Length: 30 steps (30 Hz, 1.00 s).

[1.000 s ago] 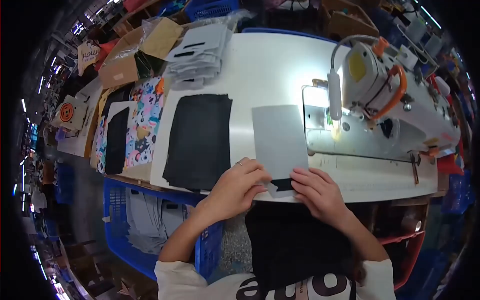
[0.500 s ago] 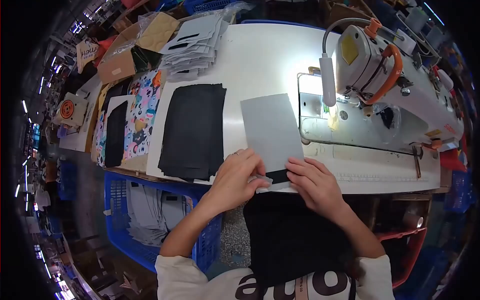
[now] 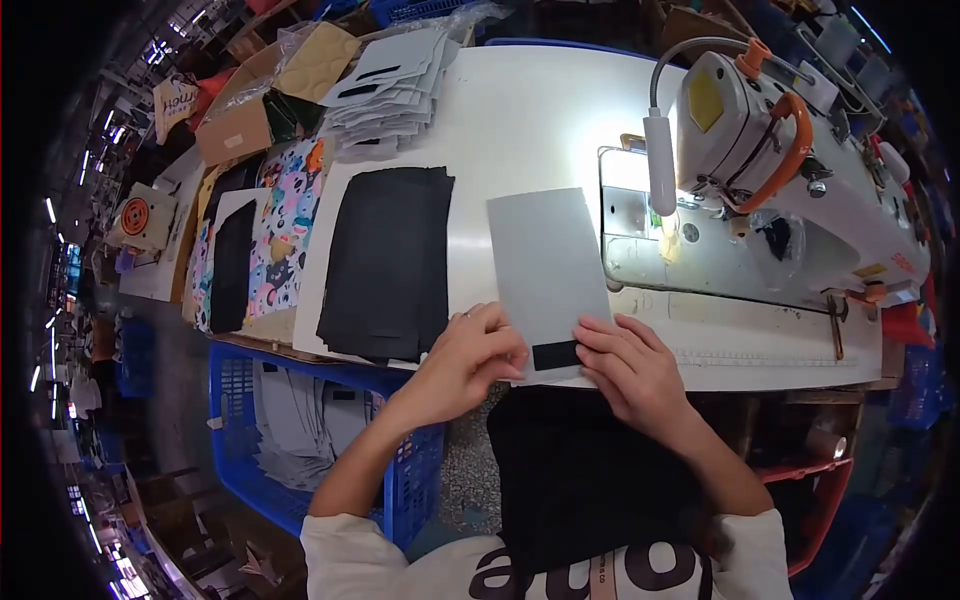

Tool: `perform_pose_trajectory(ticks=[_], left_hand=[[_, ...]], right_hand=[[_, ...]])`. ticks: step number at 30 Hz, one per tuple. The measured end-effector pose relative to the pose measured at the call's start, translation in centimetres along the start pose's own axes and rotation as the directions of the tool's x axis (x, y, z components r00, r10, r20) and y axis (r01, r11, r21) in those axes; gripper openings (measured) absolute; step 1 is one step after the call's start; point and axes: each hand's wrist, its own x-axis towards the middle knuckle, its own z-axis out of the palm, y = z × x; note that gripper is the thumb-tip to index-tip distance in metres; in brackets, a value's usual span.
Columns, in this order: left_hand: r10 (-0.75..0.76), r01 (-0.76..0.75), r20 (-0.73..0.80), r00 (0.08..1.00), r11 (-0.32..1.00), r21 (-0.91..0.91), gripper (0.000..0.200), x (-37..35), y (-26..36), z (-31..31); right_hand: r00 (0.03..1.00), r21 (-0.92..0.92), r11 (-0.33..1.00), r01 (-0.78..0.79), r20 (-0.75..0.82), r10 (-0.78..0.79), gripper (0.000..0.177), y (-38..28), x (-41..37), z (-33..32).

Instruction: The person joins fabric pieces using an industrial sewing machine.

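Observation:
A light grey sheet-like panel lies flat at the front edge of the white table, a short black strip across its lower end. My left hand is at the panel's lower left corner, thumb and fingers pinched together there; the exact grip is partly hidden by the fingers. On the lower right edge rests my right hand, its fingers stretched out and lying over the panel beside the strip's right end. Left of the panel is a stack of black rectangular pieces.
A sewing machine with a lamp stands to the right. Grey pieces are piled at the back left, near patterned fabric. A blue basket with grey pieces sits below the table's left edge. A ruler scale runs along the front right.
My left hand has shifted slightly left, off the black strip. A whitish bit that lay over the strip's left end no longer shows there. My right hand has barely moved.

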Motion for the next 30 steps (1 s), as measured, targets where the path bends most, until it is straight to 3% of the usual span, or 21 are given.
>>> perform_pose_trajectory(ticks=[3, 15, 20, 23, 27, 30], left_hand=[[0.096, -0.092, 0.011, 0.995, 0.979, -0.182, 0.020, -1.0, -1.7, -0.7], [0.090, -0.089, 0.024, 0.996, 0.995, -0.043, 0.035, -1.8, -0.6, -1.3], [0.147, -0.145, 0.018, 0.989, 0.984, -0.104, 0.033, -2.7, -1.4, -1.9], [-0.161, 0.150, -0.117, 0.980, 0.984, -0.094, 0.032, -2.6, -0.5, -0.5], [-0.093, 0.117, -0.211, 0.973, 0.988, 0.105, 0.030, -2.0, 0.5, 0.0], [-0.089, 0.106, -0.211, 0.973, 0.992, 0.068, 0.029, -2.1, 0.4, -0.6]], right_hand=[[1.000, 0.015, 1.000, 0.001, -0.003, -0.001, 0.018, 0.0, 0.2, 0.0], [1.000, 0.012, 1.000, 0.010, 0.017, -0.010, 0.017, 0.1, 0.0, 0.1], [1.000, 0.009, 1.000, 0.009, 0.014, -0.009, 0.017, 0.1, 0.0, 0.1], [1.000, 0.002, 1.000, 0.013, 0.014, -0.013, 0.017, 0.0, 0.1, 0.2], [1.000, -0.007, 1.000, 0.009, 0.015, -0.009, 0.017, 0.1, 0.0, 0.1], [1.000, -0.002, 1.000, 0.018, 0.016, -0.018, 0.017, 0.1, 0.1, 0.1]])
